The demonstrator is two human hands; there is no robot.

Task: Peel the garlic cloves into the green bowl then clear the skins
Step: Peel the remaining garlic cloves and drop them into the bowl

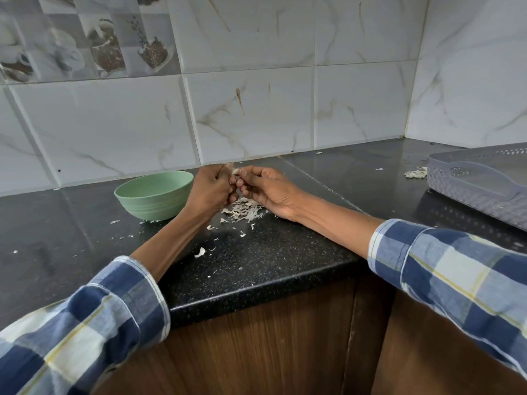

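1. The peeling step looks to be in hand: both hands are raised just above the table (pixel 271 269), with a garlic clove (pixel 235 171) pinched between them.
2. The left hand (pixel 212 192) has its fingers curled tight round the clove's near end; the right hand (pixel 266 188) nips at it with thumb and fingertips, seemingly picking at skin.
3. The green bowl (pixel 155 199) stands just beside the left hand; I cannot see what is in it.
4. Next, I'd judge, the bared clove wants dropping leftward into the bowl, a short reach.
5. A pile of skins (pixel 242 210) lies directly under the hands, with flakes scattered toward the table's edge; clearing is not yet begun.
6. The table is dark speckled stone, against marbled white wall tiles. A grey perforated tray (pixel 473 183) sits at the right, more skins (pixel 416 173) beside it.
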